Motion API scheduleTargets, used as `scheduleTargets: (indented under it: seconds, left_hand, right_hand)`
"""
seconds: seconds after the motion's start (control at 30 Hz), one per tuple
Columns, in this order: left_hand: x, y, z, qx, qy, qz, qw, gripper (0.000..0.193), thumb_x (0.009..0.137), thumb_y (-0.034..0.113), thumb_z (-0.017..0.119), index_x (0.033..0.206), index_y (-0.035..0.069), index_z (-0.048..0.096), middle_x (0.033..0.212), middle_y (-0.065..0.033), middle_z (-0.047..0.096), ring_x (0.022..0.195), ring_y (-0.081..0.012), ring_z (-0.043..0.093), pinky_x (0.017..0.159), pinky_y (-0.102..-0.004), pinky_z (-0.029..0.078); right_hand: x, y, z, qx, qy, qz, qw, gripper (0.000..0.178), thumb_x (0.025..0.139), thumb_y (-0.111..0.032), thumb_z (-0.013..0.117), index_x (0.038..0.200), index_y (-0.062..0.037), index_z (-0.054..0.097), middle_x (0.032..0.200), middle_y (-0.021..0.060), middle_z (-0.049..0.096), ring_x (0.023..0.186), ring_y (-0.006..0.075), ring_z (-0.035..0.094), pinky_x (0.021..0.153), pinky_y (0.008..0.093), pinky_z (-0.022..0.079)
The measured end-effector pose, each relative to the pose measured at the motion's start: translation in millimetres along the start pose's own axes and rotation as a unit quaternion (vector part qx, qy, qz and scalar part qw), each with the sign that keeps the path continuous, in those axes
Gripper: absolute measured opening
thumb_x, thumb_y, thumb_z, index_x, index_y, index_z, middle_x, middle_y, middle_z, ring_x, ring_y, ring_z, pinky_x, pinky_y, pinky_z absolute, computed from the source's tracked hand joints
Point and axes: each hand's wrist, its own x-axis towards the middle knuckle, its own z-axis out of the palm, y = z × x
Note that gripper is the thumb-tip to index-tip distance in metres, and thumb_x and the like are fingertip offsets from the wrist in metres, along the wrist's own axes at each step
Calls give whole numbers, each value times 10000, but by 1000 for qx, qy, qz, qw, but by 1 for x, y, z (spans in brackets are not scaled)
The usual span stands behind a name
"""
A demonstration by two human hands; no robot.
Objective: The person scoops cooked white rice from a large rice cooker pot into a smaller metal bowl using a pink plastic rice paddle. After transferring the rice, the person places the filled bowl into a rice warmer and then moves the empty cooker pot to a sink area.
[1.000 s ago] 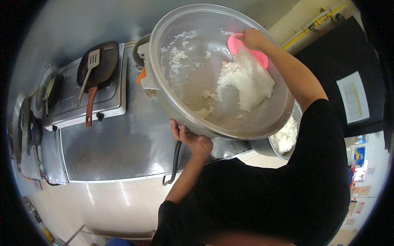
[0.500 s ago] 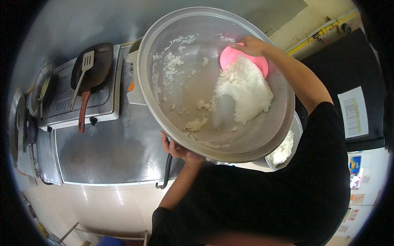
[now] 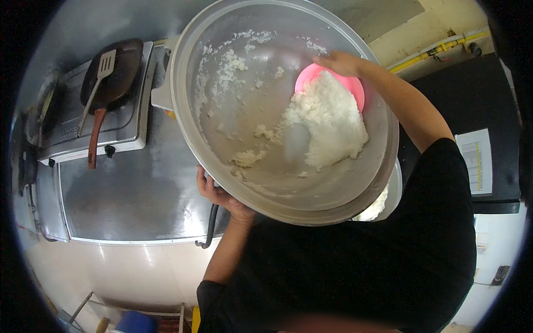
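A large grey metal pot (image 3: 366, 186) is tilted so that its inside shows. My left hand (image 3: 225, 197) supports it from below at the near-left rim, fingers partly hidden behind it. Inside, at the far right, my right hand (image 3: 341, 62) grips a pink plastic dish (image 3: 353, 86) by its upper edge. The dish is pressed against a mound of white cooked rice (image 3: 336, 125), which hides its lower part. Loose clumps of rice (image 3: 248, 158) cling to the pot's wall and bottom.
Left of the pot, a gas stove (image 3: 125, 125) carries a square pan (image 3: 125, 77) with a slotted turner (image 3: 99, 83) across it. Below the pot's right side, a second container (image 3: 395, 186) holds rice. A black hose (image 3: 211, 225) hangs over the counter's (image 3: 133, 194) front edge.
The whole view has shifted, so the stove and pot appear farther left and higher. Both hands keep their holds, and the pink dish stays against the rice with little visible movement.
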Motion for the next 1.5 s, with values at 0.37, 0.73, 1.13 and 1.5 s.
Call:
scheduleTargets:
  seconds: [0.37, 0.73, 1.13, 1.5]
  left_hand:
    - [20, -14, -6, -33, 17, 38, 999, 723, 1032, 658, 233, 1499, 110, 291, 1540, -200, 255, 1480, -357, 229, 1212, -526, 195]
    - [38, 0, -14, -22, 17, 47, 999, 704, 1043, 606, 311, 1487, 59, 309, 1541, -205, 226, 1480, -372, 215, 1216, -528, 184]
    - [31, 19, -43, 134, -30, 27, 990, 588, 1061, 484, 391, 1438, 34, 365, 1509, -256, 263, 1424, -392, 257, 1153, -520, 244]
    - [-27, 35, -106, 191, -47, -28, 980, 558, 1078, 436, 292, 1305, -59, 412, 1408, -269, 355, 1320, -384, 359, 1114, -525, 264]
  right_hand:
    - [-16, -7, 24, 70, -95, 21, 993, 1118, 895, -863, 338, 1464, 95, 436, 1513, 315, 432, 1431, 424, 407, 1186, 456, 324]
    - [-1, -28, 100, 141, -184, 10, 973, 902, 1004, -713, 323, 1381, 79, 531, 1464, 282, 496, 1368, 361, 481, 1143, 456, 375]
    - [-12, -114, 82, 281, -116, -13, 953, 899, 992, -741, 329, 1369, 49, 531, 1334, 243, 586, 1279, 339, 528, 1048, 425, 442]
    - [-41, 17, 11, 362, 133, -122, 915, 465, 1052, -337, 505, 1308, 37, 608, 1268, 203, 658, 1094, 272, 675, 975, 394, 541]
